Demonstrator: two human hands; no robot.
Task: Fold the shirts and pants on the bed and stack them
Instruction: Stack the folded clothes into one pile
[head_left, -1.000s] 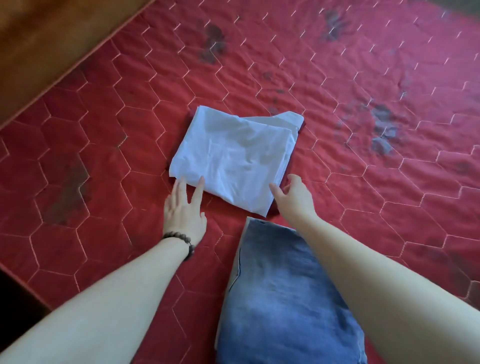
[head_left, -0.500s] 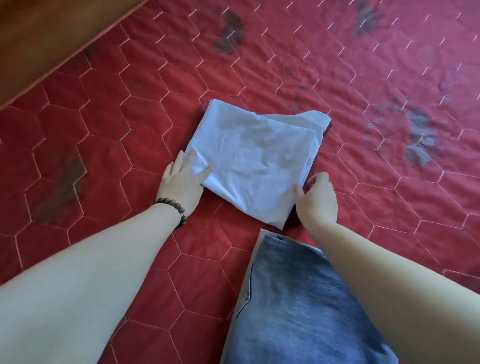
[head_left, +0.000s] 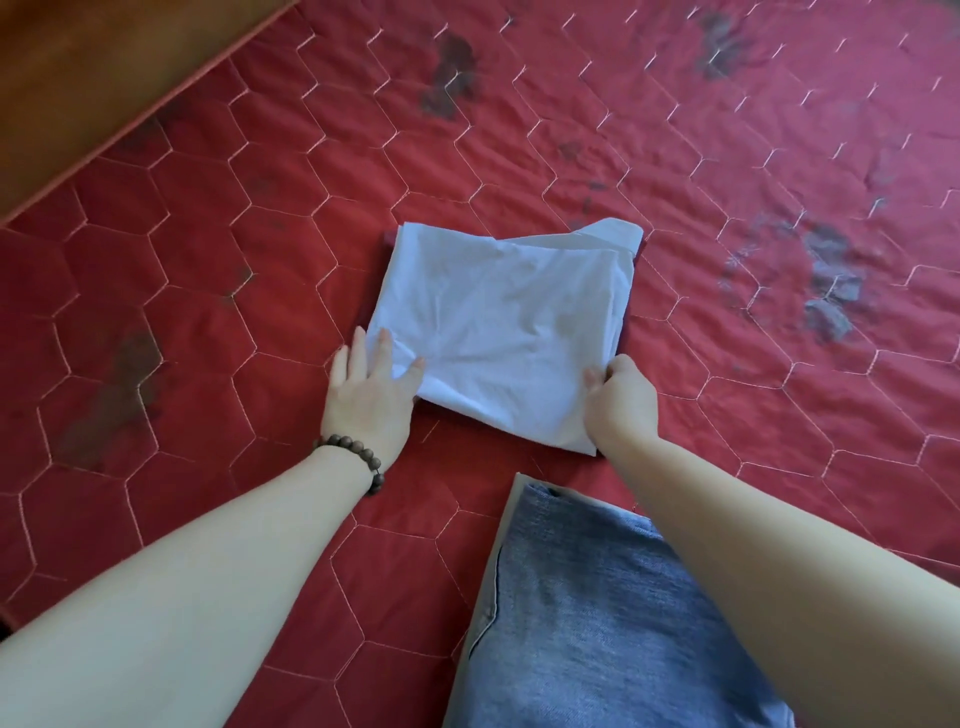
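A folded white shirt (head_left: 498, 322) lies in the middle of the red quilted bed (head_left: 208, 291). My left hand (head_left: 371, 395), with a bead bracelet on its wrist, lies at the shirt's near left corner, thumb on top of the cloth and fingers along its edge. On the shirt's near right edge my right hand (head_left: 621, 402) curls its fingers round the fabric. Folded blue denim pants (head_left: 602, 618) lie close to me, just below the shirt and partly under my right forearm.
The bed's cover has dark worn patches (head_left: 826, 291) at the right and at the top. A brown wooden floor (head_left: 93, 78) shows beyond the bed's edge at the upper left.
Both hands have gone from just short of the shirt to its near corners. The left thumb now lies on the cloth and the right fingers have closed on the edge.
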